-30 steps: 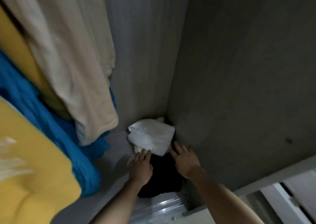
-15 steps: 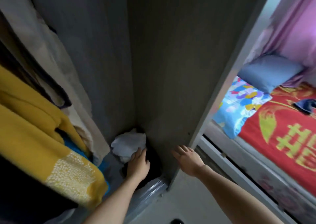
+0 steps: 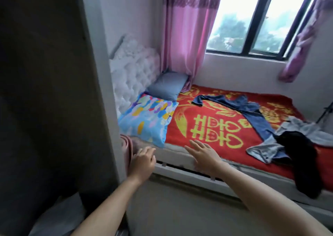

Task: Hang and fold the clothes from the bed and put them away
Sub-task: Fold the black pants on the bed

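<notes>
Both hands had been withdrawn from the wardrobe (image 3: 54,91), and the view had been swung to the bed (image 3: 212,113). The clothes left lay rightward: jeans (image 3: 252,109) stretched diagonally across it, a grey garment (image 3: 266,149) and a black garment (image 3: 302,156) at its near edge. The right hand (image 3: 203,157), nearer them, was held flat and empty; the left hand (image 3: 143,161) was loosely curled, grasping nothing.

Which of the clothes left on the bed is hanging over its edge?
The black garment; it droops off the bed, while the blue jeans and grey garment lie wholly on top.
</notes>
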